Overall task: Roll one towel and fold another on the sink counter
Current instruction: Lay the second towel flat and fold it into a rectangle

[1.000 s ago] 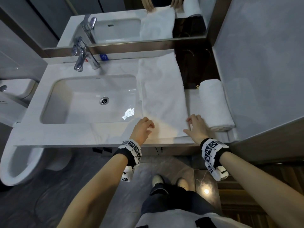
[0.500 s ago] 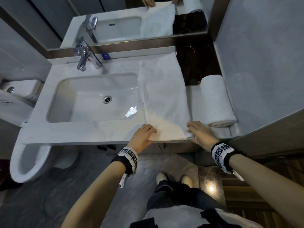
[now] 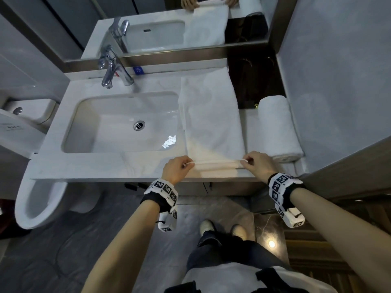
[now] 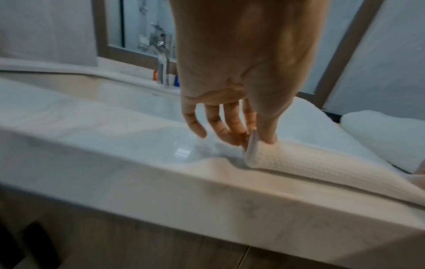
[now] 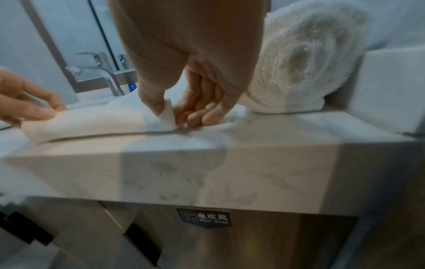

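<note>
Toilet (image 3: 31, 199) stood at far left, below counter level, lid up. Sink basin (image 3: 84, 127) sat sunk in the counter (image 3: 105, 168); it held only a round metal drain (image 3: 139, 125) and a bright glint of reflected light. Tap (image 3: 111, 72) rose behind the basin, with a small blue tag on the ledge beside it.

Left hand (image 3: 176, 170) pinched the near left corner of the flat towel (image 3: 211, 115) between thumb and fingertips; the other fingers curled loosely. The flat towel lay lengthwise on the counter just right of the basin, running from the mirror (image 3: 148, 24) ledge to the front edge. Its near hem was lifted and turned over into a narrow fold, stretched between both hands. Right hand (image 3: 259, 164) pinched the near right corner the same way, thumb on top.

Rolled towel (image 3: 277, 127) lay on the counter just right of the flat one, touching the wall, spiral end facing front.

Counter was pale marble. A "Hair drier" label (image 5: 204, 217) sat on the cabinet front below it. Grey walls, grey stone floor.
</note>
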A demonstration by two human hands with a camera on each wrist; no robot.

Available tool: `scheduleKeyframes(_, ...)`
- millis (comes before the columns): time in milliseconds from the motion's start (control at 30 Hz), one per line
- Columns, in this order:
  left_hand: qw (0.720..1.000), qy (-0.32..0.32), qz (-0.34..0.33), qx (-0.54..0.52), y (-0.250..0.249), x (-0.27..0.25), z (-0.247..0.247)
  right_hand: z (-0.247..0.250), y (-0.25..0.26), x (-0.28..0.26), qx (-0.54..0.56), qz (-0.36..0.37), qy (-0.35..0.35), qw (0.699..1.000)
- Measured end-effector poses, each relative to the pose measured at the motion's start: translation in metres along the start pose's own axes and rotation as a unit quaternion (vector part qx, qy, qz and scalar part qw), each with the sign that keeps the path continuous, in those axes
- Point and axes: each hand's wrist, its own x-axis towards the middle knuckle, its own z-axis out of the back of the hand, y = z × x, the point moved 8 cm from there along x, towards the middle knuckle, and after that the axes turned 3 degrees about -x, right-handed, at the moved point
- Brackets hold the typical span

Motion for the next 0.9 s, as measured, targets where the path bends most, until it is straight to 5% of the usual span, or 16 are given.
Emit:
scheduleKeyframes(233,0.992,0.005,0.124,0.021,-0.006,0.016,0.0,0.004,0.0,0.01,-0.027,-0.107,0.05,0.993)
scheduleKeyframes(300,0.996,-0.011,0.083,0.012,-0.015,0.02,-0.003,0.003,0.007,0.013,-0.047,-0.085,0.072,0.993)
scheduleKeyframes(533,0.986,-0.073,-0.096,0.118,-0.032,0.011,-0.004,-0.005,0.048,0.005,-0.134,0.161,0.053,0.977)
scheduleKeyframes(767,0.954,-0.08,-0.221,0.185,-0.031,-0.008,-0.008,-0.015,0.056,-0.013,-0.29,0.224,0.076,0.927)
scheduleKeyframes(900,0.969,-0.031,-0.193,0.15,-0.021,-0.004,-0.01,-0.015,0.063,-0.002,-0.311,0.226,0.072,0.92)
